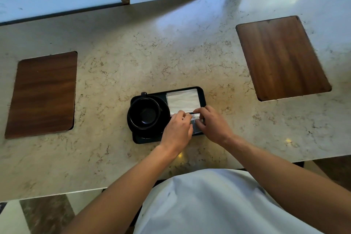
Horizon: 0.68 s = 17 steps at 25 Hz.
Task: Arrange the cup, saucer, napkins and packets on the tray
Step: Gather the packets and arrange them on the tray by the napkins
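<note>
One cup (pixel 145 114), one saucer (pixel 165 108), one napkin stack (pixel 183 101) sit on one tray (pixel 202 93). Left hand (pixel 177 131) and right hand (pixel 213 123) both pinch small packets (pixel 196 117), fingers bent, palms down.

Soft daylight enters from twelve o'clock, glaring on the counter (pixel 266 0) toward one o'clock. Shadows are faint. The picture is sharp centrally, with edges bowed by wide-angle distortion.

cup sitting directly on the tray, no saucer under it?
No, the black cup stands on the black saucer, which rests on the left part of the tray.
</note>
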Available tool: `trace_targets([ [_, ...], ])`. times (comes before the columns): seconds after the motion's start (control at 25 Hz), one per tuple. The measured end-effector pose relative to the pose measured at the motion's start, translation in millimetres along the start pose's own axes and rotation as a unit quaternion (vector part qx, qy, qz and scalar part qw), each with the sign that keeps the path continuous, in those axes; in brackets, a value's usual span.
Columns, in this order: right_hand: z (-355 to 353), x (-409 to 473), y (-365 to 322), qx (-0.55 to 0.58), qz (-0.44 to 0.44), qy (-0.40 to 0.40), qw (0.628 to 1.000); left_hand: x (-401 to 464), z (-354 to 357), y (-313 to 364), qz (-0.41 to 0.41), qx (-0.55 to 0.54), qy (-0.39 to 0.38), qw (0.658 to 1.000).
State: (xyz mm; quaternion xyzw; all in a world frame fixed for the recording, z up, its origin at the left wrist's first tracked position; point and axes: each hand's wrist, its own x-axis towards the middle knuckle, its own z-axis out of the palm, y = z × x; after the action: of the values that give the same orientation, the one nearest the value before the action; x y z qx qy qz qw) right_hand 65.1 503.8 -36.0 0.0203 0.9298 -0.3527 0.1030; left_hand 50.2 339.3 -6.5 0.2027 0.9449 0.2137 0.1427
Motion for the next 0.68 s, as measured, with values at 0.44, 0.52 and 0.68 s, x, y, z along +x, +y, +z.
trace_targets([
  [0.44,7.5,-8.7,-9.5,-0.065,0.033,0.012,0.997,-11.7,11.4,-2.8,0.031,0.088,-0.048,0.995],
  [0.52,8.0,-9.2,-10.0,-0.073,0.035,0.016,0.997,-13.4,12.1,-3.3,0.027,0.084,-0.034,0.996],
  [0.68,8.4,-9.9,-12.9,-0.077,0.042,0.022,0.996,-15.2,13.8,-6.1,0.016,0.060,-0.017,0.998],
])
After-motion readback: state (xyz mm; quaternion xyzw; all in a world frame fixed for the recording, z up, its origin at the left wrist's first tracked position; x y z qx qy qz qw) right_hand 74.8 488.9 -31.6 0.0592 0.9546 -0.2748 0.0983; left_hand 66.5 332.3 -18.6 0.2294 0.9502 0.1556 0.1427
